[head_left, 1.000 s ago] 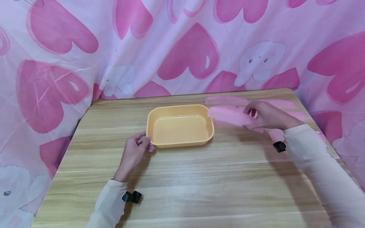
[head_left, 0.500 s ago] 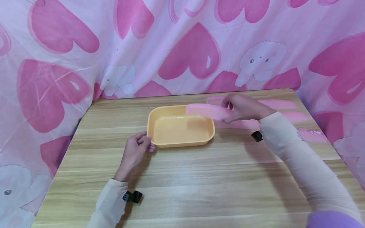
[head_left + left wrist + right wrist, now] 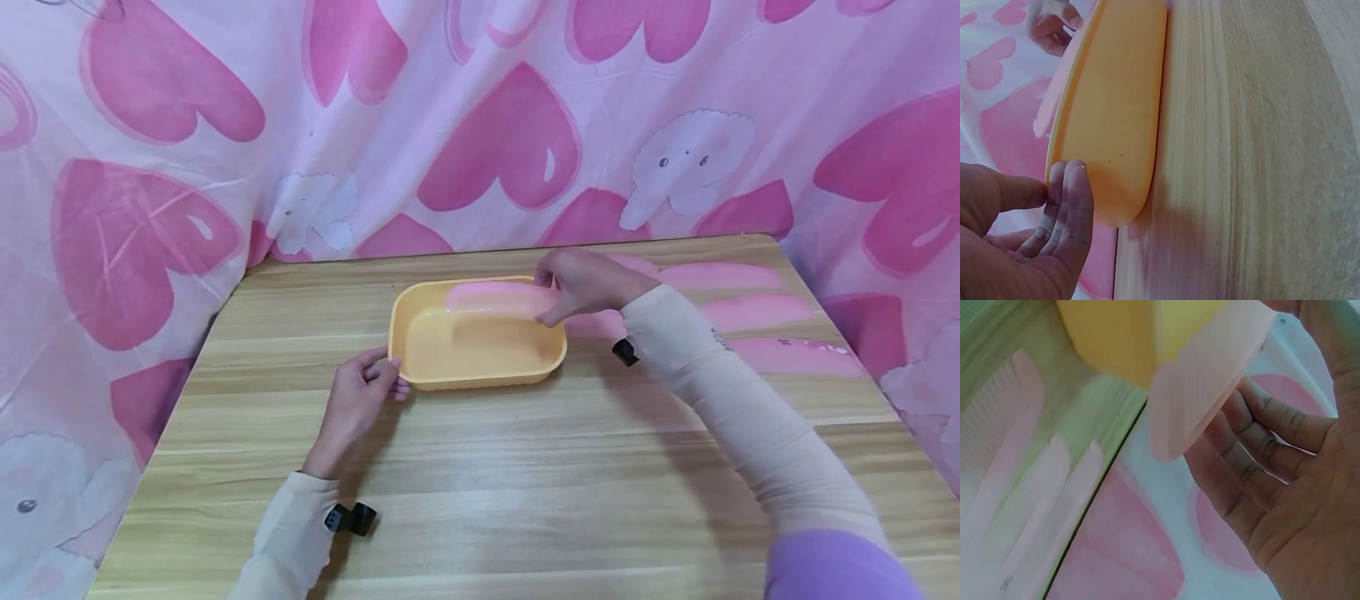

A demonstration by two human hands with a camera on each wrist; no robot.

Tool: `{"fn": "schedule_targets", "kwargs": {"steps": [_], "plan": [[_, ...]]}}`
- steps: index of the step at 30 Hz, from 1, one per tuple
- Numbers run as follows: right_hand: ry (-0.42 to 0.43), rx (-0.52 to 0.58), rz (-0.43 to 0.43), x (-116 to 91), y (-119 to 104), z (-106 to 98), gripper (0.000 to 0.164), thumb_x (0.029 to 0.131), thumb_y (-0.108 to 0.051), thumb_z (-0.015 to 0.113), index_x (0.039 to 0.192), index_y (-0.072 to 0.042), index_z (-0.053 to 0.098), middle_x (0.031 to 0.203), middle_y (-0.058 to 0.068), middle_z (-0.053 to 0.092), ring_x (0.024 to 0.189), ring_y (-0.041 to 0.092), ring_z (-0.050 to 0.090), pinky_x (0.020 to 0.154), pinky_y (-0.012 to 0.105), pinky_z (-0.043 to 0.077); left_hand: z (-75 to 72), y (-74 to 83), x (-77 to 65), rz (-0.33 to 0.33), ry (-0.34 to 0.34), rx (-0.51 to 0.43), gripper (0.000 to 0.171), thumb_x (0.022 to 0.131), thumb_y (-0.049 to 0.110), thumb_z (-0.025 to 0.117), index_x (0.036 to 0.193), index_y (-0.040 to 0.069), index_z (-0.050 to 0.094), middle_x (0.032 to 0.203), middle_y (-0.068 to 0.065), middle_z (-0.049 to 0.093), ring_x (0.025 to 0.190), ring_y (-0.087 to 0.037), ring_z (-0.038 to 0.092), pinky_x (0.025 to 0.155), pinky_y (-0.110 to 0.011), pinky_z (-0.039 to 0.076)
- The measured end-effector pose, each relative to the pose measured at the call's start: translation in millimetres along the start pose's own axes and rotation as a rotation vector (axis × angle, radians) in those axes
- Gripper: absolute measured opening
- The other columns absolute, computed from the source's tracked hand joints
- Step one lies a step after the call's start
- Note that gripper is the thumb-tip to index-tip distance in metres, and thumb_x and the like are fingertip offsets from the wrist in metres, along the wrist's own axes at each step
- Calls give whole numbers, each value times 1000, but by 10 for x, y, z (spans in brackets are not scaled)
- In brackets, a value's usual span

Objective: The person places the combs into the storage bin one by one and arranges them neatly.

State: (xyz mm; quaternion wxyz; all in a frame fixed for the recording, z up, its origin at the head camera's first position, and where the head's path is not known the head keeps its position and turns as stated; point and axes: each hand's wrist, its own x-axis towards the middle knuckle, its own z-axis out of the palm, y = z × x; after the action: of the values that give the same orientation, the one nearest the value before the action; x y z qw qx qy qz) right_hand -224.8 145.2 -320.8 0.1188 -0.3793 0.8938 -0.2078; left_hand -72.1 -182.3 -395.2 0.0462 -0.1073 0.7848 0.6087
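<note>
A yellow-orange plastic tray [image 3: 480, 384] with rounded corners stands on the wooden table. At its near left corner my left hand [image 3: 358, 398] pinches the rim between thumb and fingers, as the left wrist view also shows. My right hand [image 3: 592, 282] holds a pink comb [image 3: 487, 298] by its right end, over the back right part of the tray. The comb's teeth face toward me. Whether it touches the tray is hard to tell. In the right wrist view, thumb and fingers grip the comb [image 3: 1200, 394] along its back, and the tray [image 3: 1116, 344] lies beyond.
Several more pink combs lie on the table right of the tray, such as one at the back [image 3: 720, 275], a middle comb [image 3: 757, 312] and a nearer comb [image 3: 798, 357]. Another comb [image 3: 596, 323] is partly hidden by my right hand. A heart-patterned curtain [image 3: 495, 142] hangs behind.
My right hand has lifted the pink comb from among the others and moved it left, over the tray. The left hand has stayed on the tray's rim.
</note>
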Motion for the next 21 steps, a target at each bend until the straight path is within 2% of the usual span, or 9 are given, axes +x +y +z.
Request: {"fn": "schedule_targets", "kwargs": {"steps": [2,8,11,15,18,21], "plan": [[-16,-3,-5,54,-38,27,30,71,-26,87,76,-7,63,65,-3,38,60,12,35,52,27,33,1,4,-1,-4,2,9,42,105,9,54,142,-9,48,93,-20,73,75,-15,70,71,-27,65],[-54,-30,12,209,-118,127,35,70,-27,85,91,-4,68,80,3,58,73,17,50,66,31,48,6,10,-3,-14,1,-2,42,105,10,54,142,-9,48,93,-18,73,75,-15,70,72,-27,65],[-87,-47,48,263,-154,166,40,71,-29,85,96,-4,68,87,4,61,79,19,53,72,32,51,8,11,-4,-20,0,-5,42,105,10,54,142,-9,48,93,-18,73,76,-15,70,72,-27,65],[-104,-71,62,327,-185,220,37,71,-31,85,92,-7,67,83,2,57,75,17,50,65,29,47,8,11,-7,-27,7,5,43,105,11,53,143,-8,47,93,-18,73,76,-14,70,72,-27,65],[-116,-46,53,368,-192,271,31,70,-27,83,83,-6,64,73,0,48,66,14,43,56,27,37,9,13,-8,-22,10,9,43,105,11,54,143,-9,48,93,-18,73,76,-15,70,72,-27,65],[-139,-29,61,398,-193,332,32,70,-27,83,83,-5,63,73,0,46,65,14,41,54,27,34,14,16,-5,-21,11,20,42,105,11,54,142,-8,48,94,-19,73,77,-16,70,72,-27,65]]}}
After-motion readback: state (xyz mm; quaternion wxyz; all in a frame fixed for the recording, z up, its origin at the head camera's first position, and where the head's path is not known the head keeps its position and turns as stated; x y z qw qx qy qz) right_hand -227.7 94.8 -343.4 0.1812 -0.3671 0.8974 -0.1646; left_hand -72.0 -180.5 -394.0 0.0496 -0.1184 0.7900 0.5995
